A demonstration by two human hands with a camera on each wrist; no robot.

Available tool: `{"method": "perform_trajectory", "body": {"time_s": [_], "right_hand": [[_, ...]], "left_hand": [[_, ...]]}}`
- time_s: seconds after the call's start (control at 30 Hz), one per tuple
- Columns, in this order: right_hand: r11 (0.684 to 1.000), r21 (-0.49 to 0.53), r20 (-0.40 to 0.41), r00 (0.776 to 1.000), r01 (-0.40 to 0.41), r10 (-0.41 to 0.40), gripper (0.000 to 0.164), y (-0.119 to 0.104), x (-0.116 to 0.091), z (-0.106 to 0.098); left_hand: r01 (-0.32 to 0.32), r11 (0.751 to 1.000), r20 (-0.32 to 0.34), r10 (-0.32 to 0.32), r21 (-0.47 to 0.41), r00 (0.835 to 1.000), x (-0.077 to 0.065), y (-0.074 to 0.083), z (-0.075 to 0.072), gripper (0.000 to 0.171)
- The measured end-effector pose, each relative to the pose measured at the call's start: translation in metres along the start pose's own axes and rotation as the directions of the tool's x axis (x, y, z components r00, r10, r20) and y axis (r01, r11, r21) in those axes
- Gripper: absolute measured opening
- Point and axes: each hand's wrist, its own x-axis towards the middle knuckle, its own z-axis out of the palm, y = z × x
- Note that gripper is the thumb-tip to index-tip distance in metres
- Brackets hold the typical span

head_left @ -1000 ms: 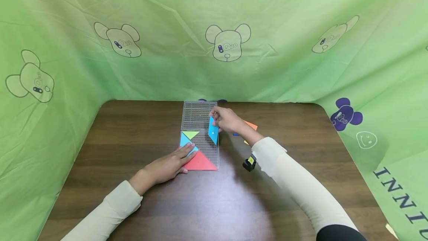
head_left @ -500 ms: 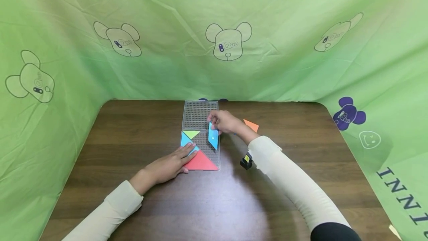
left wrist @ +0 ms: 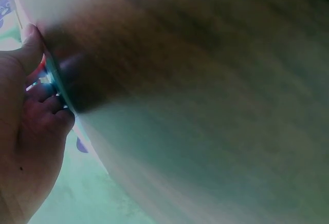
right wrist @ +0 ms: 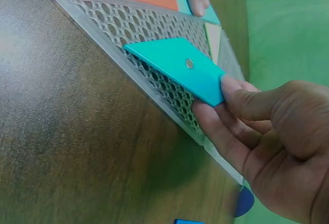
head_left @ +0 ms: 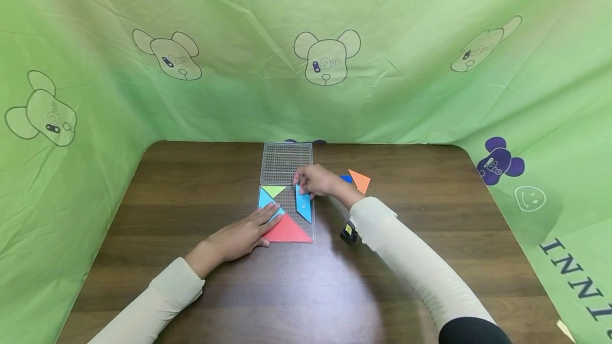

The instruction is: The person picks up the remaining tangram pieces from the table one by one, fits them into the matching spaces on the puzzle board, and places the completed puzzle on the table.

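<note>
The right hand (head_left: 313,179) pinches one end of the blue parallelogram piece (head_left: 303,207) between thumb and fingers, and compared with one second ago, both are now lower and closer to the person, over the front panel (head_left: 286,203) of the perforated tray. The piece extends from the fingertips toward the person, tilted, and I cannot tell whether its far tip touches the panel. The left hand (head_left: 244,233) remains with fingers extended on the light-blue piece (head_left: 265,199) and the red triangle (head_left: 291,231), near the yellow-green triangle (head_left: 274,190).
</note>
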Motion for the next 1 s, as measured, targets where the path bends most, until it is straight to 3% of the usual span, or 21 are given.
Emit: {"method": "perform_trajectory", "body": {"time_s": [0.2, 0.5, 1.0], "right_hand": [[1.0, 0.011, 0.016, 1.0, -0.026, 0.026, 0.019, 0.0013, 0.0008, 0.0013], [0.998, 0.024, 0.029, 0.998, -0.051, 0.05, 0.032, 0.0063, 0.0043, 0.0019], [0.999, 0.015, 0.054, 0.998, -0.036, 0.035, 0.028, 0.0085, 0.0009, 0.0027]], "left_hand": [[-0.013, 1.0, -0.021, 0.013, 0.007, 1.0, 0.0003, 0.0007, -0.0011, 0.069], [0.001, 1.0, -0.009, -0.001, -0.002, 1.0, -0.0002, 0.0004, 0.0001, 0.069], [-0.001, 1.0, -0.011, 0.001, 0.002, 1.0, -0.0004, -0.0006, 0.0003, 0.068]]}}
